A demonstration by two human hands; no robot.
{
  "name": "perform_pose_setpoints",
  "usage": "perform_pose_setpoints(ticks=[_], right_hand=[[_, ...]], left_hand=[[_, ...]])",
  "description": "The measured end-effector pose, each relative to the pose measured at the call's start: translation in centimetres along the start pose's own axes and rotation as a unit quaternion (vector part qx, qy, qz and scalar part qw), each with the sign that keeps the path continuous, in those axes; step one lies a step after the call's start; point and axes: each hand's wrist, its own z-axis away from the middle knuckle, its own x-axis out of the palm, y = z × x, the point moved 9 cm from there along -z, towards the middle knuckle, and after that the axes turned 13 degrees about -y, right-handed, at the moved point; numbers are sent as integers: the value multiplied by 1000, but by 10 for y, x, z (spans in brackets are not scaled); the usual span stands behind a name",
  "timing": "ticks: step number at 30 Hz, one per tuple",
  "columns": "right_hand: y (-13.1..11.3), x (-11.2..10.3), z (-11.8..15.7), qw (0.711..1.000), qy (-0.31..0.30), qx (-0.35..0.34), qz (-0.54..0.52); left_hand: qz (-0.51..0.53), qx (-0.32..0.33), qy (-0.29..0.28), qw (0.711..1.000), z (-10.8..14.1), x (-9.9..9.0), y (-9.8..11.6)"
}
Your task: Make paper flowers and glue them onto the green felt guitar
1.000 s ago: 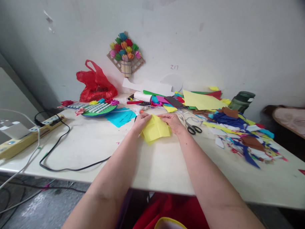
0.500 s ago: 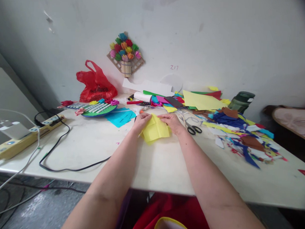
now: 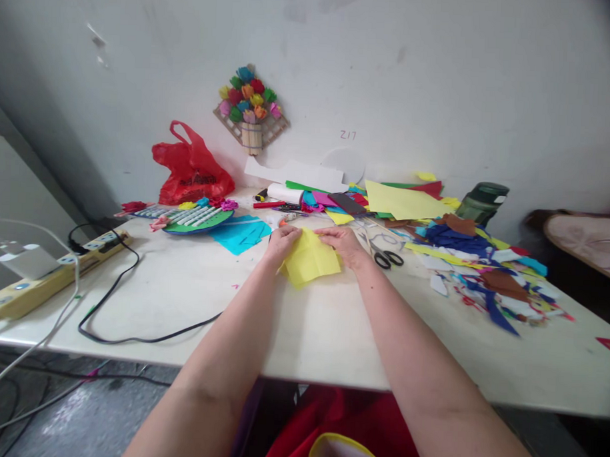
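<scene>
A creased piece of yellow paper (image 3: 311, 261) is held between my two hands above the middle of the table. My left hand (image 3: 283, 244) pinches its upper left edge, and my right hand (image 3: 348, 245) grips the upper right edge. The lower part of the paper hangs toward me. Black-handled scissors (image 3: 388, 259) lie just right of my right hand. To the left of my left hand is a sheet of blue paper (image 3: 241, 234).
Paper scraps (image 3: 503, 285) are heaped on the right, near a dark green bottle (image 3: 480, 202). A red plastic bag (image 3: 192, 168) stands at the back left. A power strip (image 3: 58, 273) and a black cable (image 3: 146, 339) run along the table's left side.
Almost nothing differs. The yellow paper's lower edge has shifted slightly, while both hands keep their hold in the same place.
</scene>
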Motion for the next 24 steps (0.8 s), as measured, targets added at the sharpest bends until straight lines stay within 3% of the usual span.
perform_pose_setpoints(ticks=[24], right_hand=[[-18, 5, 5, 985, -19, -33, 166]], left_hand=[[82, -14, -27, 996, -1, 7, -4]])
